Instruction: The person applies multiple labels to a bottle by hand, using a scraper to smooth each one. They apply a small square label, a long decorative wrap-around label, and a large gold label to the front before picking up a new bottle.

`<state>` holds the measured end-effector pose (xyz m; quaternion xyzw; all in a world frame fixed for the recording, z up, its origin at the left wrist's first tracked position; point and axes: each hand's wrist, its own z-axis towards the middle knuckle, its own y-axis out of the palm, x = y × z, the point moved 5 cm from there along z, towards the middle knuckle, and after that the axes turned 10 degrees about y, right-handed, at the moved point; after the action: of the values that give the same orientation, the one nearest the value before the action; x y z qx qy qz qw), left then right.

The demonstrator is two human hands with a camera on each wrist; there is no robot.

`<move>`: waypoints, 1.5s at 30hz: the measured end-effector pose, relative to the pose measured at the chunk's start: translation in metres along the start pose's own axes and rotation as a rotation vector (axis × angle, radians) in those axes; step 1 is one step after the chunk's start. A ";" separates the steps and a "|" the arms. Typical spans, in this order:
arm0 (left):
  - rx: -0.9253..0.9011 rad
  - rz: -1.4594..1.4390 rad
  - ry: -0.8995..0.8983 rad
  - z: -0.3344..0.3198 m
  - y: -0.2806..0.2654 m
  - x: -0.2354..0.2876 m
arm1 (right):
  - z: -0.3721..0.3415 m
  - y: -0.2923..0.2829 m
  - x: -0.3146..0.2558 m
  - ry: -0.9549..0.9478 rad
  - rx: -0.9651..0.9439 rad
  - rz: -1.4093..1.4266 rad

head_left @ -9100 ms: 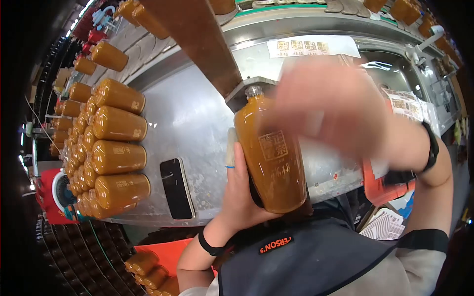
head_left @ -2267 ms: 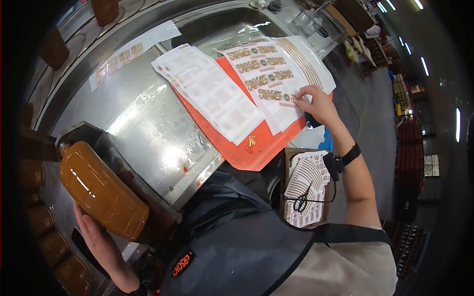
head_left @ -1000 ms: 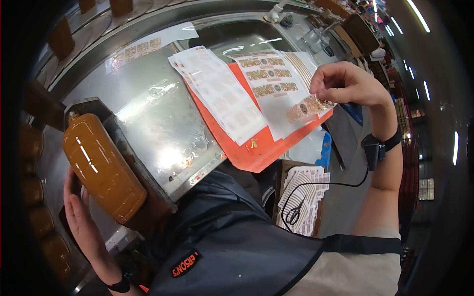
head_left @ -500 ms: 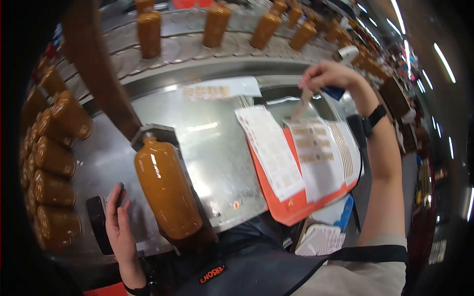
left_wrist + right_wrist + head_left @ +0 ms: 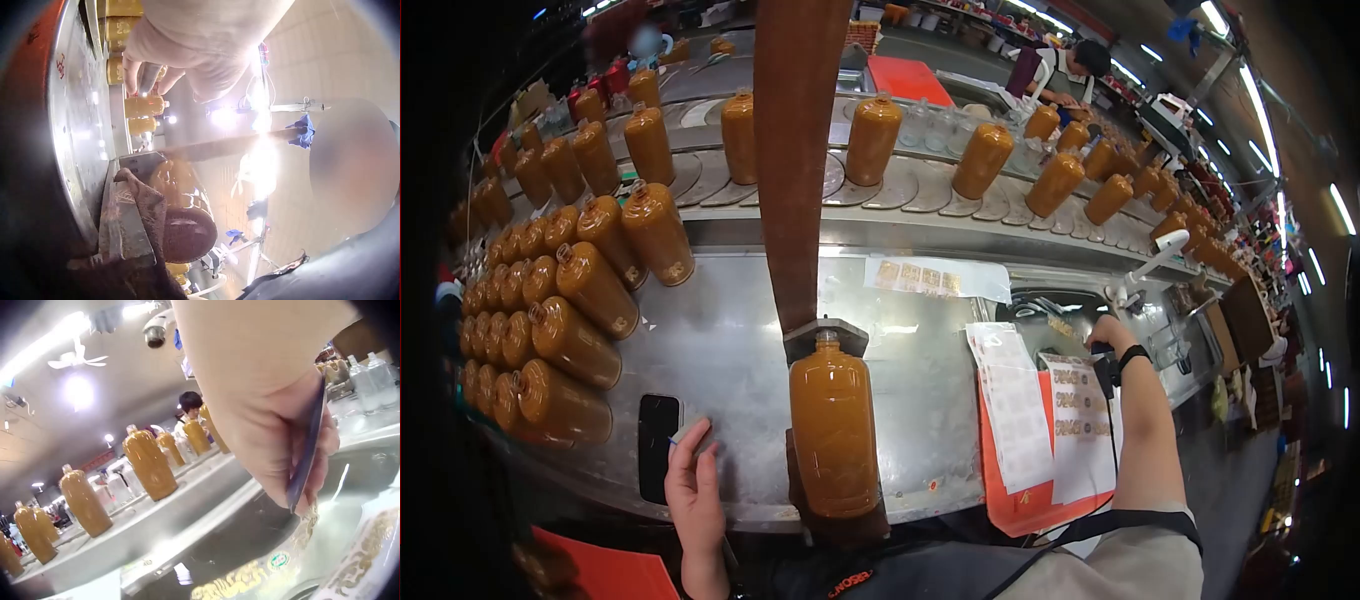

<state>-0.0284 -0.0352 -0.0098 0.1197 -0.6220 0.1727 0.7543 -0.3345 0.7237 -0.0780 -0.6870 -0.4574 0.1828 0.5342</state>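
Note:
In the head view my right hand (image 5: 1108, 335) is over the sink, pinching a clear decal strip (image 5: 240, 581) with gold patterns and a green emblem. The strip hangs down into the sink in the right wrist view. A thin dark blue flat piece (image 5: 309, 444) is held in the same hand. My left hand (image 5: 698, 505), fingers loosely extended and holding nothing, is between a black phone (image 5: 659, 445) and an amber bottle (image 5: 834, 430). This bottle lies on its back in a cradle (image 5: 828, 340), its neck at the metal end plate.
Decal sheets (image 5: 1012, 400) lie on a red board (image 5: 1015, 515) beside the sink (image 5: 1040, 305). Several amber bottles (image 5: 578, 345) are stacked at left; more stand on the conveyor (image 5: 910, 190). A brown post (image 5: 795, 160) rises behind the cradle. Another person (image 5: 1068, 75) works beyond.
My right hand has peeled the decal strip off its sheet and carried it over to the sink. The left hand has come away from the bottle. The head view has turned left and up.

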 end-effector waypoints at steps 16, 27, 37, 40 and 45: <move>-0.399 -0.112 0.238 0.026 0.043 0.050 | -0.392 -0.156 -0.145 -0.600 0.423 0.450; -0.544 -0.082 0.653 0.015 0.128 0.122 | -0.544 -0.169 -0.180 -1.026 -0.014 0.667; -0.591 -0.025 0.358 -0.010 0.098 0.098 | -0.513 -0.101 -0.164 -1.081 -0.259 0.947; -0.589 0.051 0.320 -0.013 0.077 0.088 | -0.503 -0.064 -0.170 -1.004 -0.416 1.109; -0.605 0.123 0.233 -0.026 0.047 0.071 | -0.507 -0.003 -0.175 -0.816 -0.683 1.215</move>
<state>-0.0130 0.0255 0.0527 -0.1682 -0.5606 0.0381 0.8099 -0.0510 0.2921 0.0671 -0.8201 -0.1934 0.5277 -0.1072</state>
